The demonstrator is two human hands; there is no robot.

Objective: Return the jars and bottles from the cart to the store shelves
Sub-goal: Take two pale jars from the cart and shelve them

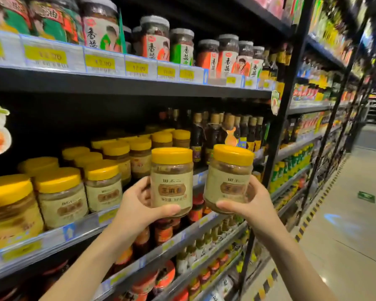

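With each hand, left hand (139,205) and right hand (248,205), gripping one yellow-lidded jar (172,181) (228,179), nudging the crowded matching jars (100,183) could topple them.

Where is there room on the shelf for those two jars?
A bare patch on the middle shelf lies between the yellow-lid jars and dark bottles, behind the left-hand jar. Further left, jars crowd the edge.

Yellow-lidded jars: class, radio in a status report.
Left hand grip on one jar, right hand on another jar. Both upright before matching shelf row. Nothing blocking.
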